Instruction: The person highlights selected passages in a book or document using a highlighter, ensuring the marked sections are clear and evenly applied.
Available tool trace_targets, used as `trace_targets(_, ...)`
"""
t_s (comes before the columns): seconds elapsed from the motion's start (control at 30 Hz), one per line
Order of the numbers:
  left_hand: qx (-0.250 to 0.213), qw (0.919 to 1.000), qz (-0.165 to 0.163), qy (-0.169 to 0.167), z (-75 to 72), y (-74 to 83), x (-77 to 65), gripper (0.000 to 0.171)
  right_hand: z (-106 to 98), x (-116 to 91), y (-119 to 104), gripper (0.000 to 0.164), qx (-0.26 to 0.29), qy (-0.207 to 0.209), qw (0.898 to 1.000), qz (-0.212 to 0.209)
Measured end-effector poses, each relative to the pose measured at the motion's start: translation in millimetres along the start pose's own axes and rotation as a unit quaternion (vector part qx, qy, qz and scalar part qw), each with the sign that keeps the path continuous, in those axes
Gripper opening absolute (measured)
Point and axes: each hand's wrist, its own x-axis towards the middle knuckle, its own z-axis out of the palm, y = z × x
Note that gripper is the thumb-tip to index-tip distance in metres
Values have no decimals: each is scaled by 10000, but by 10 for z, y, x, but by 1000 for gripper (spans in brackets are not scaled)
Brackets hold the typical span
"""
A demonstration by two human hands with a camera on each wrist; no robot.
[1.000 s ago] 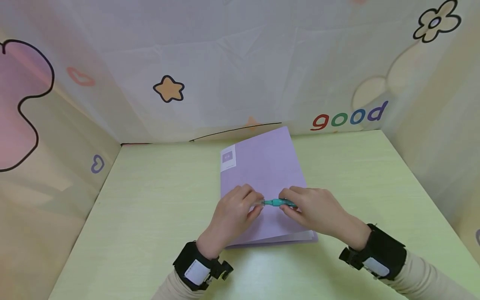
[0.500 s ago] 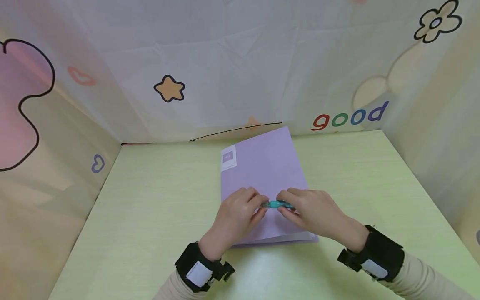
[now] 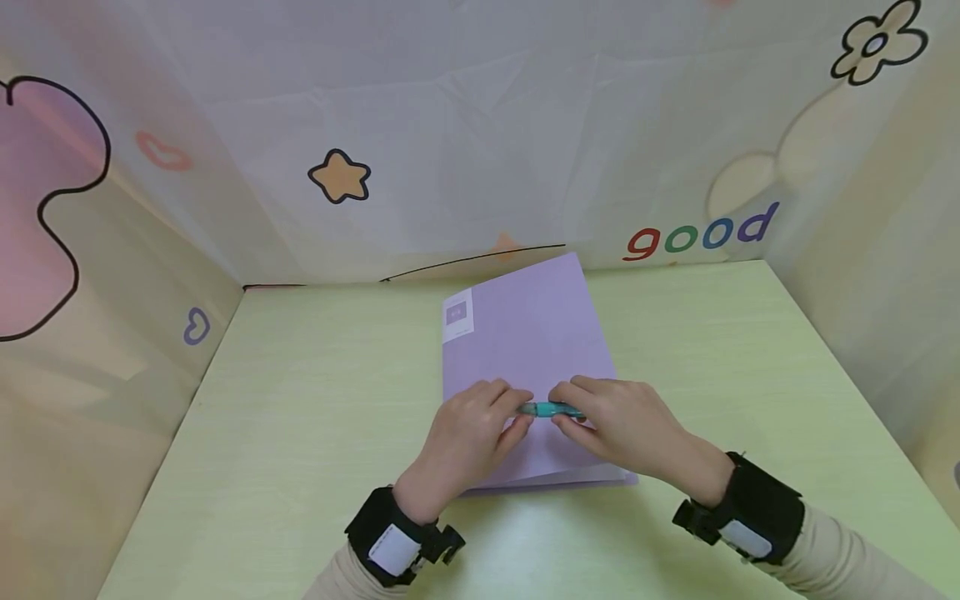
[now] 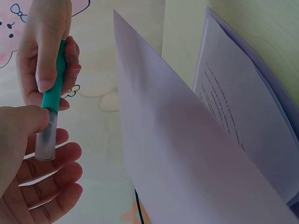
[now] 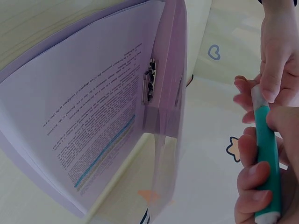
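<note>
A teal highlighter [image 3: 553, 409] lies level between both hands, above a purple folder [image 3: 536, 333]. My left hand [image 3: 465, 429] pinches its clear cap [image 4: 45, 144] between thumb and fingers. The cap sits over the tip, against the teal barrel [image 4: 54, 86]. Around the barrel curl the fingers of my right hand [image 3: 633, 421], its white end [image 5: 267, 218] showing past them in the right wrist view. The folder's front cover stands partly raised over printed sheets [image 5: 93, 93], one with a blue highlighted line [image 5: 105, 151].
Inside the folder, a metal clip [image 5: 149, 81] sits near the spine. The folder rests on a pale green table [image 3: 322, 400], with a white label [image 3: 458, 316] at its upper left. A patterned curtain [image 3: 480, 108] closes off the back and sides.
Both hands have come closer together. The clear cap has slid further over the highlighter's tip, so the narrow teal neck that showed earlier is covered. The folder has stayed put.
</note>
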Motion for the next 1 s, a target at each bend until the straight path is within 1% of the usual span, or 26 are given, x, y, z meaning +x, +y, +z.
trace_targets(0.13, 4, 10000, 96, 14, 12, -19, -14, 17, 12, 8, 0, 11, 1, 151, 9999, -71)
trace_targets(0.33, 52, 9984, 536, 156, 36, -50, -58, 18, 60, 15, -14, 13, -100, 212, 9995, -193)
trace_targets(0.5, 149, 9964, 799, 224, 45, -69, -96, 16, 89, 18, -44, 13, -238, 370, 9983, -389)
trace_targets(0.63, 161, 9959, 858, 218, 45, -74, -99, 17, 103, 20, -58, 13, -273, 398, 9980, -400)
trace_targets(0.87, 55, 9965, 814, 205, 58, -49, -105, 21, 131, 12, -69, 13, -352, 447, 9974, -437)
trace_targets(1.0, 60, 9964, 812, 214, 75, -43, -113, 21, 138, -1, -74, 12, -288, 442, 9978, -398)
